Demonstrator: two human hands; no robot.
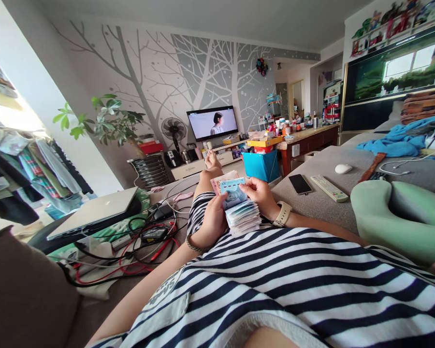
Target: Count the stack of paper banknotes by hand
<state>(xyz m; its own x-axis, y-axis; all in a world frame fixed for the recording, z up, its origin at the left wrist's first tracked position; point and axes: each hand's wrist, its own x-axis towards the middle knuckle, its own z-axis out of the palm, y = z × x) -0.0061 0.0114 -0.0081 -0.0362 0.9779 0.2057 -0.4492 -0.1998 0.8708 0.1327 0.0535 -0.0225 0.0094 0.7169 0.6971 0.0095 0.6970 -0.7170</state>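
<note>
I lie back on a grey sofa in a striped dress, legs stretched toward the television. A thick stack of banknotes (239, 205) rests on my lap, fanned at its lower edge. My left hand (212, 217) is wrapped round the left side of the stack, thumb on the top blue-green note. My right hand (261, 193), with a pale watch on its wrist, pinches the stack's upper right corner with bent fingers. Pinkish notes stick out behind the top one.
A closed laptop (94, 210) and tangled red and black cables (141, 241) lie to my left. On the sofa to my right are a phone (300, 184), a remote (328, 188), a white mouse (343, 168) and a green neck pillow (402, 217). A blue box (261, 166) stands ahead.
</note>
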